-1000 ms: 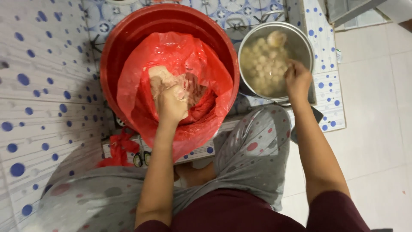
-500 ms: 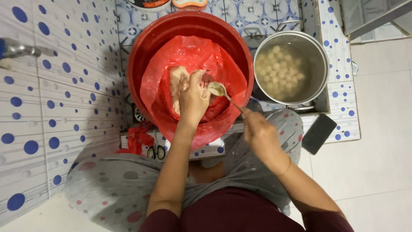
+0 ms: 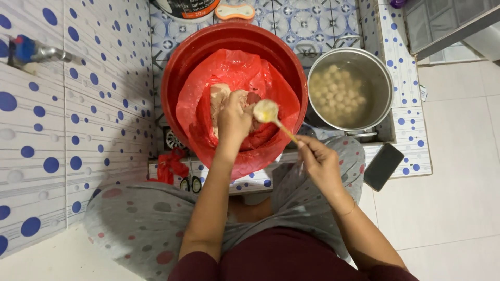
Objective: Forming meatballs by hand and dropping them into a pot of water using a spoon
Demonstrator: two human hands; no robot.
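From the head camera, looking straight down, a red basin (image 3: 177, 88) fills the upper middle of the frame, lined with a red plastic bag (image 3: 271, 86) that holds a pale pinkish mass of ground paste (image 3: 219, 99). The left hand (image 3: 233, 118) sits in the middle of the bag, fingers curled closed around a lump of that paste, its forearm running down toward the lower centre of the frame. Just to the right of it, the right hand (image 3: 320, 164) pinches the handle of a spoon (image 3: 266, 111) between thumb and fingers; the spoon's bowl lies touching the left hand's knuckle side and carries a pale round dab of paste.

In the upper right, just beside the basin, stands a metal pot (image 3: 383, 78) of cloudy water with many small pale balls (image 3: 338, 93) floating in it. A dark phone (image 3: 384, 166) lies on the tiled ledge at the right, below the pot. A metal tap (image 3: 34, 52) juts from the blue-dotted wall tiles at the upper left. The person's knees in grey spotted trousers (image 3: 140, 224) fill the lower part of the frame.
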